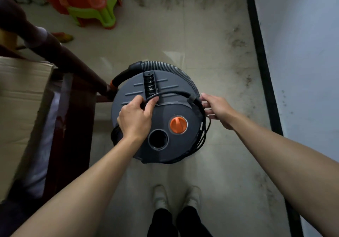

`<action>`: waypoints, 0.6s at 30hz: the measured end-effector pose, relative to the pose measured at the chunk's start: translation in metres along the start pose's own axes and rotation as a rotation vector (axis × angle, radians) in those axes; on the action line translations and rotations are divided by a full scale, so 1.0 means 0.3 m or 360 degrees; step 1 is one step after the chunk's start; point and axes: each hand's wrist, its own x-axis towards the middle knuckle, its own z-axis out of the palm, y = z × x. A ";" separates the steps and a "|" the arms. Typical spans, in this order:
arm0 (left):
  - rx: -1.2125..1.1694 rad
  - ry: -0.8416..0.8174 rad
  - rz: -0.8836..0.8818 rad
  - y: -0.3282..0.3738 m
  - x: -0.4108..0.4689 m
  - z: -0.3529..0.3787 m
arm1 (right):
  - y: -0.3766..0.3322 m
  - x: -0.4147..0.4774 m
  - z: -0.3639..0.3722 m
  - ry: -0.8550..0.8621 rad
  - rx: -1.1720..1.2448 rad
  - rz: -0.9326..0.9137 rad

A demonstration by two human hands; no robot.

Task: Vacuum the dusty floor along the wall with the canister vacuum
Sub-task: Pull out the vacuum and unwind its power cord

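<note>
A round grey canister vacuum (181, 145) stands on the tiled floor, seen from above, with an orange knob (178, 124) and an open round port (158, 139) on its lid. A ribbed grey hose (170, 68) curls round its far side. A black power cord (176, 94) lies across the lid and hangs in loops down the right side. My left hand (134, 117) grips the cord on the lid near the handle. With its fingers fairly straight, my right hand (217, 109) touches the cord loops at the canister's right edge.
Dusty smudges (236, 42) mark the beige tiles along the black skirting (260, 57) of the white wall on the right. Dark wooden furniture (73, 62) and a cardboard box (23, 97) crowd the left. Orange and green plastic stools (88, 4) stand at the back. My shoes (176, 196) are below.
</note>
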 end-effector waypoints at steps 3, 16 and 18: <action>-0.0235 -0.0084 -0.0185 0.051 0.002 0.017 | 0.050 -0.040 -0.026 -0.0203 0.0016 0.0034; -0.0850 -0.0290 -0.0890 0.032 -0.021 0.069 | 0.291 -0.125 -0.049 0.0238 -0.0080 -0.0296; -0.0895 -0.0291 -0.0930 0.018 -0.042 0.038 | 0.319 -0.173 -0.087 0.0484 -0.0412 -0.0329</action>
